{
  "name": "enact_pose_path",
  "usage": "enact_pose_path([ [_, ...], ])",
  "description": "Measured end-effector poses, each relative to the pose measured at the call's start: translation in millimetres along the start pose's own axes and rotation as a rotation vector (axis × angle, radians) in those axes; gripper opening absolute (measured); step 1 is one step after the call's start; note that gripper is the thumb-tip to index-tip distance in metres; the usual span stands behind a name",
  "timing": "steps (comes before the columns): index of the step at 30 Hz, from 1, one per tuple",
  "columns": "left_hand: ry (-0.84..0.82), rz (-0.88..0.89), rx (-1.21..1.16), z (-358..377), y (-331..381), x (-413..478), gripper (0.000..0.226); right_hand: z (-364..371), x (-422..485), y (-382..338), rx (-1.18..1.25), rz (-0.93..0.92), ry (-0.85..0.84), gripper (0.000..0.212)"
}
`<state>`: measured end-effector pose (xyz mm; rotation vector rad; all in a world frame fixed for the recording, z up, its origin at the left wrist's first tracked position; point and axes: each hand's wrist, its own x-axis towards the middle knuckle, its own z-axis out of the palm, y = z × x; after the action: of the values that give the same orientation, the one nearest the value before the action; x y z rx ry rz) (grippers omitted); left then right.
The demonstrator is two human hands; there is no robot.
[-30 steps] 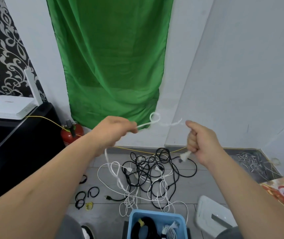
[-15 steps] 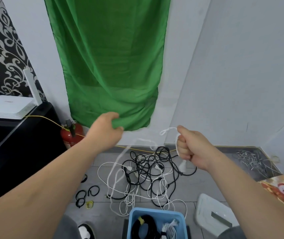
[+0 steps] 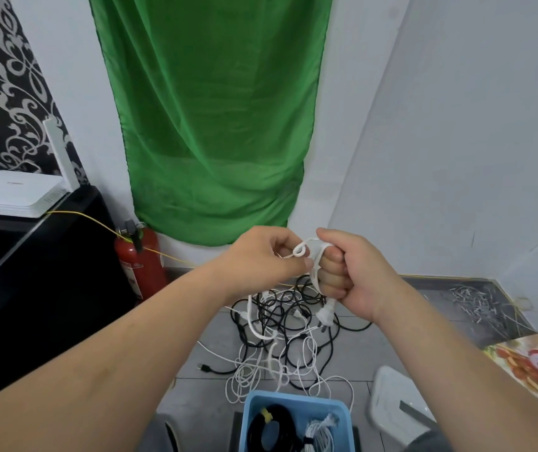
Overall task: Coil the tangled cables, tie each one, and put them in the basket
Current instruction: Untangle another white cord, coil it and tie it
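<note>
My right hand (image 3: pixel 355 272) is a fist around loops of a white cable (image 3: pixel 314 272), whose plug (image 3: pixel 325 316) hangs below the fist. Close beside it, my left hand (image 3: pixel 267 256) pinches a small loop of the same cable, and a strand drops from it toward the floor. Below lies a tangle of black and white cables (image 3: pixel 289 327) on grey tiles. The blue basket (image 3: pixel 254 409) sits at the bottom edge, holding a tied black coil (image 3: pixel 271 425) and a tied white coil (image 3: pixel 321 432).
A red fire extinguisher (image 3: pixel 140 265) stands by the wall at left, next to a black cabinet (image 3: pixel 33 272) bearing a white router (image 3: pixel 13 197). A green cloth (image 3: pixel 212 125) hangs ahead. A white lid (image 3: pixel 395 399) lies right of the basket. Metal scraps (image 3: pixel 476 301) lie at far right.
My hands, held apart a second ago, have come together. The white cable is now looped around my right fist, with my left hand pinching it right beside.
</note>
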<state>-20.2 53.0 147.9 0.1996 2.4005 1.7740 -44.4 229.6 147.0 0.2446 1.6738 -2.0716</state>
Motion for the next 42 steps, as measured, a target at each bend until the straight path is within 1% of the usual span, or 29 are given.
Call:
enact_pose_path([
  [2, 0.069, -0.004, 0.037, -5.2, -1.1, -0.1, 0.016, -6.3, 7.0, 2.9, -0.042, 0.015, 0.063, 0.055],
  [6, 0.125, -0.072, 0.078, -13.0, -2.5, -0.8, 0.029, -22.8, 19.4, 6.2, -0.028, 0.020, 0.224, 0.051],
  [10, 0.196, -0.041, 0.097, -18.0, 2.4, -0.9, 0.033, -35.0, 24.8, 9.6, -0.085, -0.011, 0.325, 0.048],
  [11, 0.221, -0.035, 0.109, -20.6, 4.2, -0.8, 0.034, -34.4, 24.2, 9.9, -0.103, -0.015, 0.320, 0.048],
  [13, 0.295, -0.041, 0.105, -27.2, 6.3, 1.8, 0.041, -29.4, 20.5, 8.5, -0.134, -0.026, 0.257, 0.051],
  [16, 0.523, -0.062, 0.150, -38.9, 5.2, 9.3, 0.054, -19.7, 11.2, 4.6, -0.142, 0.008, 0.037, 0.059],
  [17, 0.549, -0.073, 0.148, -44.3, 3.0, 10.4, 0.056, -17.0, 7.9, 3.5, -0.133, 0.025, -0.038, 0.060],
  [18, 0.517, -0.105, 0.157, -49.3, -0.5, 11.0, 0.056, -15.5, 4.7, 2.4, -0.116, 0.036, -0.096, 0.059],
  [19, 0.425, -0.163, 0.207, -53.1, -4.1, 9.7, 0.055, -14.0, 1.6, 1.0, -0.090, 0.039, -0.138, 0.054],
  [21, 0.159, -0.303, 0.470, -54.7, -14.3, 4.9, 0.049, -11.6, -3.3, -1.4, -0.026, 0.024, -0.182, 0.042],
  [22, 0.066, -0.314, 0.594, -51.4, -18.4, 2.7, 0.045, -10.3, -5.1, -2.2, -0.002, 0.011, -0.190, 0.038],
  [23, 0.034, -0.289, 0.614, -45.5, -19.9, 1.2, 0.041, -8.3, -6.4, -2.0, 0.010, 0.002, -0.196, 0.036],
  [24, 0.039, -0.270, 0.499, -37.8, -21.1, 0.9, 0.036, -5.7, -7.5, -1.1, 0.012, -0.004, -0.205, 0.035],
  [25, 0.038, -0.249, 0.305, -28.6, -18.8, -0.2, 0.031, -2.3, -8.1, 0.2, 0.009, -0.008, -0.216, 0.035],
  [27, -0.021, -0.198, -0.062, -13.4, -10.3, 0.6, 0.025, 4.3, -7.7, 2.5, 0.019, -0.019, -0.235, 0.034],
  [29, -0.094, -0.190, -0.268, -5.1, -4.6, 2.5, 0.021, 7.8, -6.8, 2.3, 0.100, -0.031, -0.242, 0.034],
  [30, -0.116, -0.195, -0.312, -2.8, -2.0, 1.5, 0.018, 8.4, -5.9, 1.8, 0.164, -0.031, -0.241, 0.034],
  [32, -0.112, -0.183, -0.287, 0.0, -1.2, 1.4, 0.016, 8.0, -4.0, 0.4, 0.278, -0.024, -0.224, 0.038],
  [34, -0.049, -0.126, -0.215, 0.0, -1.9, 1.9, 0.021, 6.5, -2.2, -1.0, 0.332, -0.021, -0.196, 0.041],
  [36, 0.067, -0.061, -0.136, -4.4, -0.7, 3.4, 0.024, 3.9, -0.8, -2.1, 0.312, -0.016, -0.175, 0.039],
  [38, 0.137, -0.011, -0.071, -12.5, -1.1, 4.7, 0.027, 1.9, -0.4, -2.7, 0.271, -0.001, -0.179, 0.037],
  [40, 0.136, 0.027, -0.015, -19.6, -1.4, 4.6, 0.030, 0.6, -0.8, -3.9, 0.246, 0.018, -0.199, 0.038],
  [42, 0.096, 0.035, 0.106, -20.6, -2.4, 3.3, 0.035, 1.0, -1.8, -5.0, 0.215, 0.023, -0.213, 0.041],
])
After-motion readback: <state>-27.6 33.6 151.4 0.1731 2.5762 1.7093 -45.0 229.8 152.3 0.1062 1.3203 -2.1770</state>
